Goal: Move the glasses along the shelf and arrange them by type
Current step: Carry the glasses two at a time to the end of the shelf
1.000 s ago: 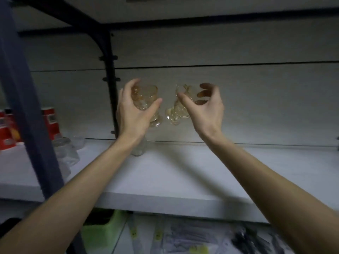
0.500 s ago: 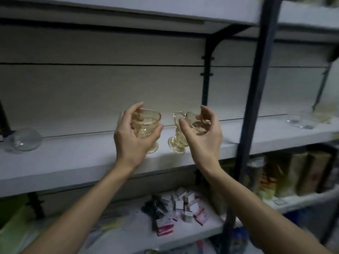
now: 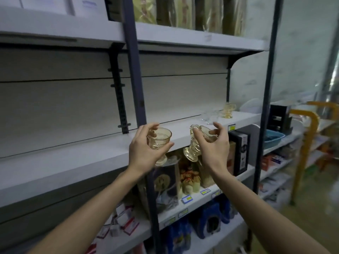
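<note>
Fingers of your left hand were wrapped around an amber footed glass, thumb on the near side and the others curled behind the bowl, so it was held upright in the air in front of the white shelf. Your right hand gripped a second amber glass the same way, but this one was tilted, its foot swung down towards your left and its handle showing near the rim. Both glasses hung just beside each other, apart, at the shelf's front edge and off its surface.

That long white shelf ran from the left edge to the far right end, its near stretch bare. A dark upright post crossed it just behind your left hand. Below it, a lower shelf carried boxed goods and small bottles with price tags along the lip.

At the far end of the white shelf stood a third amber glass, upright, with a few clear glasses just beside it on its left.
</note>
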